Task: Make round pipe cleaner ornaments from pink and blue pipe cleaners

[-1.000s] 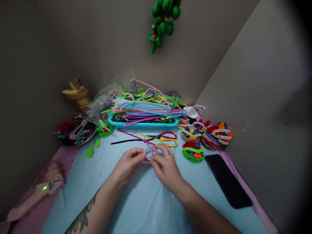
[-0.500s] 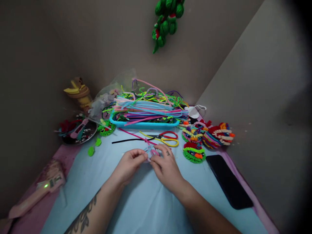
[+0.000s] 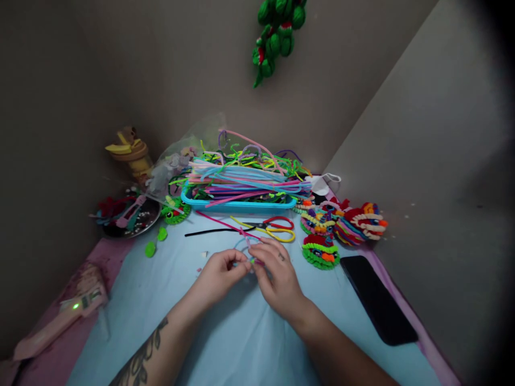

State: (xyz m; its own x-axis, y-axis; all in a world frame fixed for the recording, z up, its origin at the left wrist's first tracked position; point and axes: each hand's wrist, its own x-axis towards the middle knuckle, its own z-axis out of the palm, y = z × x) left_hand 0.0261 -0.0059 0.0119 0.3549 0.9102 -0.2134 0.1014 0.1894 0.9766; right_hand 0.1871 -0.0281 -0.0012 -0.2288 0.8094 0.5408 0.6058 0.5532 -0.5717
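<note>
Above the middle of the blue cloth (image 3: 237,343), my left hand (image 3: 223,273) pinches bent pipe cleaners (image 3: 248,242) between thumb and forefinger. My right hand (image 3: 277,276) grips the same pieces from the other side, fingers curled over them. Pink, light blue and a bit of green show at the fingertips; the rest of the shape is hidden by my fingers. Just beyond the hands lie scissors (image 3: 277,228) with one red and one yellow handle. A black pipe cleaner (image 3: 209,232) and a dark pink one (image 3: 217,219) rest beside the blades.
Behind stands a blue tray (image 3: 237,205) heaped with pipe cleaners. Finished fuzzy pieces (image 3: 321,252) and a phone (image 3: 378,300) lie at right. A metal dish (image 3: 140,228) and a pink glue gun (image 3: 68,316) are at left. Green plush shapes (image 3: 276,45) hang on the wall.
My hands have turned the pipe cleaners between the fingertips, with the left fingers shifting slightly right. A green bit now shows between them. Small scraps on the cloth are more visible.
</note>
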